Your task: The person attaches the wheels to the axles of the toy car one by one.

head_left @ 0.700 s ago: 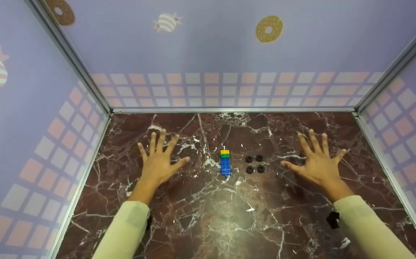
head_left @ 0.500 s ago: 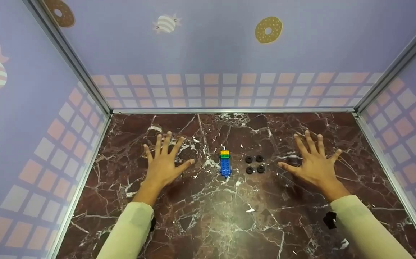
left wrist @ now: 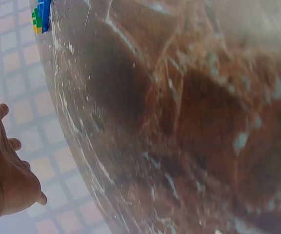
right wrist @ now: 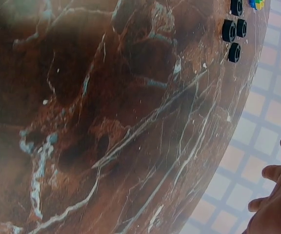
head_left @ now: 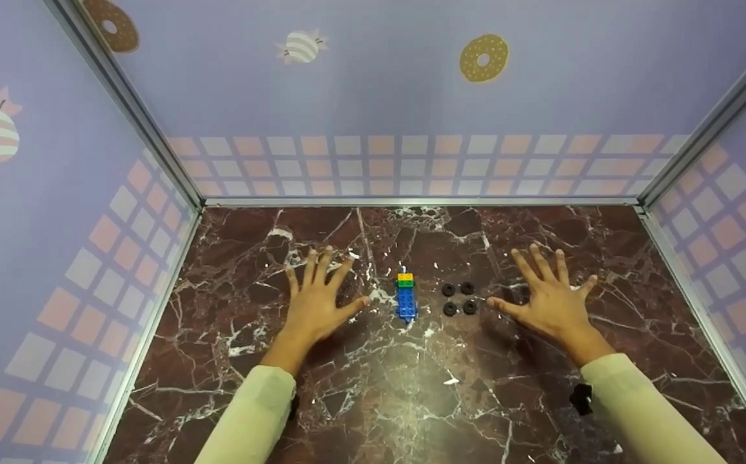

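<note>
A toy-brick piece [head_left: 406, 303], long and blue with a green and a yellow brick stacked at its far end, lies on the marbled table [head_left: 373, 399]. To its right sit several small black wheels [head_left: 450, 309] in a square group. My left hand [head_left: 316, 309], fingers spread, is left of the brick piece and holds nothing. On the other side my right hand [head_left: 553, 308] is also spread and holds nothing, its thumb pointing at the wheels. In the left wrist view the blue brick piece [left wrist: 44, 14] shows at the top; the wheels [right wrist: 230, 30] appear in the right wrist view.
A lilac back wall [head_left: 373, 96] with painted sweets and a checked band stands behind the table. Side walls [head_left: 57, 258] enclose it left and right, with metal rails [head_left: 411, 202] along the edges. A dark object [head_left: 581, 399] sits at the right sleeve.
Both hands have moved inward, the left one rightward and the right one leftward, closer to the brick piece and wheels. The fingers stay spread; the toy parts stay in place on the table.
</note>
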The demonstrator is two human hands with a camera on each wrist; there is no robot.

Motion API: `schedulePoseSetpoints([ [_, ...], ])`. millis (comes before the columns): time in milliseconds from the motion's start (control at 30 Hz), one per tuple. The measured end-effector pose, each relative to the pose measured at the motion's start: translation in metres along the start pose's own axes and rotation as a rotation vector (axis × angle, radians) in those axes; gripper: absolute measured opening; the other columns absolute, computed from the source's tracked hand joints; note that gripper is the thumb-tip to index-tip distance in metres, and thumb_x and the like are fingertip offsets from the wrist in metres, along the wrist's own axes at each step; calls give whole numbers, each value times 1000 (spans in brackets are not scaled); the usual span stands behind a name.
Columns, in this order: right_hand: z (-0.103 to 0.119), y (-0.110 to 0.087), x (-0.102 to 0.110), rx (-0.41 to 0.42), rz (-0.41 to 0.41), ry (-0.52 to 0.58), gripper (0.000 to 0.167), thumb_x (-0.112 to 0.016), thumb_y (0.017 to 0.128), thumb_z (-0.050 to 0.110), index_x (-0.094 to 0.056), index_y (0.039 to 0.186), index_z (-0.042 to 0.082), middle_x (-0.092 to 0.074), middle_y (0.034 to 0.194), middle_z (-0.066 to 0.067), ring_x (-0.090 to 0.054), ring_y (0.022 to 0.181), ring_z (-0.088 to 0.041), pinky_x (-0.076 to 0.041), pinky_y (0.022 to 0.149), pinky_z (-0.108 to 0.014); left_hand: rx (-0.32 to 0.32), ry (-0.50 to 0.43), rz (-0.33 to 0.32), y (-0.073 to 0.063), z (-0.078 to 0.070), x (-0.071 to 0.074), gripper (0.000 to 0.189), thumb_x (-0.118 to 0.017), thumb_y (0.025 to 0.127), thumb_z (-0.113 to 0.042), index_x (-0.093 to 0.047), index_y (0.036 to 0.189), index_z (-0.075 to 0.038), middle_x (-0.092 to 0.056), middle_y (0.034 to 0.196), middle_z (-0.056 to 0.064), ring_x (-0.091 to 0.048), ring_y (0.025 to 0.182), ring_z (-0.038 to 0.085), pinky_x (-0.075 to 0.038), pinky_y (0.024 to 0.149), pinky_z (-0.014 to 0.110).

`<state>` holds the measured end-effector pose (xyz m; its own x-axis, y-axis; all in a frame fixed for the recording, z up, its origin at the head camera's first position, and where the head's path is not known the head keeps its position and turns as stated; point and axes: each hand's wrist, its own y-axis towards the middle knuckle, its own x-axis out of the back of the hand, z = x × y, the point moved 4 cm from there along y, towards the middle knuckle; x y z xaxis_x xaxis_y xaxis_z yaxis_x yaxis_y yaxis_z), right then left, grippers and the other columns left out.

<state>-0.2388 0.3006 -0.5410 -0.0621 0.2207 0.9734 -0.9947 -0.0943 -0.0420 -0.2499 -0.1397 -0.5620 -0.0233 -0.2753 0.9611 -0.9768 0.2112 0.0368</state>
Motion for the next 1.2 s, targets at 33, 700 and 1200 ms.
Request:
schedulePoseSetpoints([
  [33,1,0,-1,-1,2,-3,115,-53,91,94,-5,179,39,-1,188,-8,7,170,-54,18,111,-96,-6,-3,3,1,-2,-1,94,-52,100,-84,-22,177,-39,-6,188,9,2,174,41,7,134,79],
  [700,19,2,-24,16,12,-1,118,-54,89,96,-12,179,33,-14,186,-12,-2,170,-54,12,113,-98,-124,-73,32,6,-39,-40,93,-57,99,-81,-38,173,-29,-25,183,16,-16,171,47,-6,134,82],
  [1200,32,1,-35,19,3,0,118,-56,90,94,-18,179,26,-17,186,-10,-10,171,-51,9,116,-97,-147,-80,93,9,-62,-56,93,-59,98,-79,-37,174,-30,-25,184,11,-16,172,46,-2,135,79],
])
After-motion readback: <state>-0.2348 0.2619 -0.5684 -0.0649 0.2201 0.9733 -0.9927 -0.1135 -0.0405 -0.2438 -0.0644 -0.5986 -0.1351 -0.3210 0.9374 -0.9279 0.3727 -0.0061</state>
